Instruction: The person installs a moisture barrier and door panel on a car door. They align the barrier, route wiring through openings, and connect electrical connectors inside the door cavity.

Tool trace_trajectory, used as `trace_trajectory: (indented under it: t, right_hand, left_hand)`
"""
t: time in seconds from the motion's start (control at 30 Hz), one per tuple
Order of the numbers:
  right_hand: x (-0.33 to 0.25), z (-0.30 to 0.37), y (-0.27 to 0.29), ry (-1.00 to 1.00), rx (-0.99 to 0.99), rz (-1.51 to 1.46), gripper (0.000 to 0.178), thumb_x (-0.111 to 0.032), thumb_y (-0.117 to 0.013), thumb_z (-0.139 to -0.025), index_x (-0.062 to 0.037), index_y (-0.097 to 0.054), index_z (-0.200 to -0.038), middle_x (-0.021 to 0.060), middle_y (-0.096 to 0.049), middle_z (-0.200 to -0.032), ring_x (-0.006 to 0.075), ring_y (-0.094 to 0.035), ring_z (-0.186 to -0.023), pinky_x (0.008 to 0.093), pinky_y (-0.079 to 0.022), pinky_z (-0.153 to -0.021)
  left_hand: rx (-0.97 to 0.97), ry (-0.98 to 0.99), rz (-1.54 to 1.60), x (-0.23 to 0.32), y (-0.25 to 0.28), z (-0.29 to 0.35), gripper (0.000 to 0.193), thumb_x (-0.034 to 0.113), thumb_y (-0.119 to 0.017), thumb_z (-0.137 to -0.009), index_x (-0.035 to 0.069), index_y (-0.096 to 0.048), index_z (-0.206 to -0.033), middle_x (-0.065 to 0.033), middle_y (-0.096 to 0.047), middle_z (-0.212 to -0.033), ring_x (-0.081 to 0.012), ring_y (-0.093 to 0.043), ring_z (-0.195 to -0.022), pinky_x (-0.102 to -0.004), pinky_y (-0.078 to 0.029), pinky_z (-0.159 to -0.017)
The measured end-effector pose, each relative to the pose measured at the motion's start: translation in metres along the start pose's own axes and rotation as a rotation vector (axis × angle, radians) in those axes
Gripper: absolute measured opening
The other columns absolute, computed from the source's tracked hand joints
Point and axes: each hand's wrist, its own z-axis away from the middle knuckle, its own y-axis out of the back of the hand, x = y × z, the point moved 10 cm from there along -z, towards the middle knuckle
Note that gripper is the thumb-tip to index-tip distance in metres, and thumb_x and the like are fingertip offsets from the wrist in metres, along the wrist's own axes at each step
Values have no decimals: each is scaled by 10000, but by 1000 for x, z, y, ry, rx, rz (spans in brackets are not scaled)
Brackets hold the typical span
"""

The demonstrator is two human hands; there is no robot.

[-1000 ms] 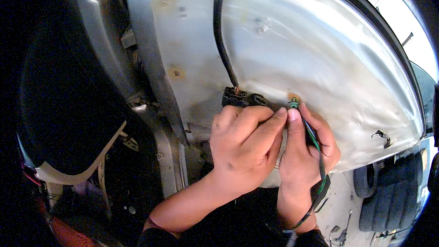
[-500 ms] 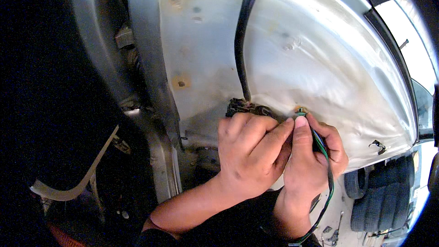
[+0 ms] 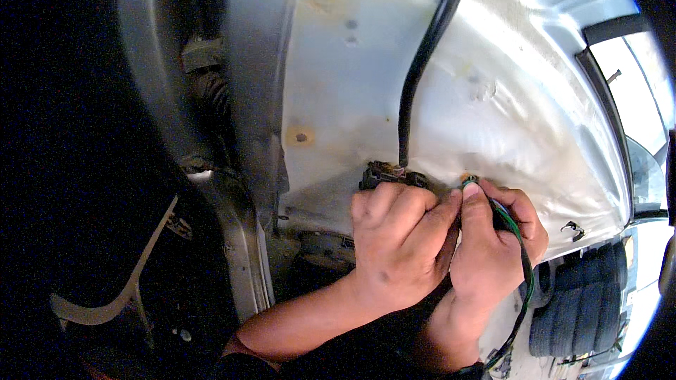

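A black wiring connector (image 3: 384, 173) juts out above the curled fingers of my left hand (image 3: 398, 246), which is closed around its lower part. A black wrapped cable (image 3: 412, 84) runs down into it from above. My right hand (image 3: 493, 246) pinches the tip of a bundle of thin wires (image 3: 524, 253), green, blue and black, between thumb and forefinger. The wires trail down past that wrist. Both thumbs sit close together, and what lies between the hands is hidden. Some small coloured wire ends (image 3: 470, 179) show just above my right thumb.
A silver sheet-metal car panel (image 3: 352, 91) with rusty holes stands behind the hands. A metal frame edge (image 3: 246, 253) rises at left, beside a dark interior. Stacked tyres (image 3: 577, 309) stand at lower right, below a small black clip (image 3: 574, 230) on the panel.
The view has shifted, so the panel and cable appear further right and slightly lower. Both hands keep nearly the same pose and grip.
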Motion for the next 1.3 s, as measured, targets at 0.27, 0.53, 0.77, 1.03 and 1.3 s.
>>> trace_trajectory:
  t: [0.27,0.53,0.77,1.03,1.3]
  right_hand:
    - [0,1,1,-14,36,-5,73,4,-788,-866,51,-737,-844,81,-740,-780,97,-656,-717,246,-534,-658]
    - [-2,4,-4,-84,-10,24,138,-92,-782,-884,42,-750,-874,103,-741,-736,127,-668,-655,279,-536,-628]
    - [15,-5,8,163,-30,107,154,-150,-786,-911,-6,-741,-940,172,-727,-758,234,-712,-650,342,-552,-633]
    - [44,44,43,400,-67,-312,216,25,-839,-836,-30,-707,-997,192,-753,-978,281,-749,-855,343,-583,-779]
    - [52,59,38,386,-203,-489,358,36,-862,-800,-25,-697,-1112,184,-738,-1071,282,-736,-949,349,-582,-822]
  left_hand:
    - [15,31,42,-2,5,1,328,131,-798,-727,83,-780,-1051,-22,-628,-866,-261,-571,-805,-421,-390,-712]
    - [57,11,-13,-1,8,6,358,166,-753,-746,87,-757,-1095,-26,-593,-913,-266,-574,-861,-436,-376,-740]
    - [16,6,-29,5,-15,10,308,74,-784,-763,108,-767,-1068,-25,-623,-887,-268,-607,-849,-428,-415,-765]
    - [-267,139,247,22,-5,2,247,-1,-767,-867,17,-767,-1114,-149,-760,-1049,-292,-731,-957,-368,-565,-868]
    - [-544,292,346,26,-2,7,178,-28,-740,-911,-23,-775,-1085,-165,-741,-1107,-240,-744,-973,-322,-581,-838]
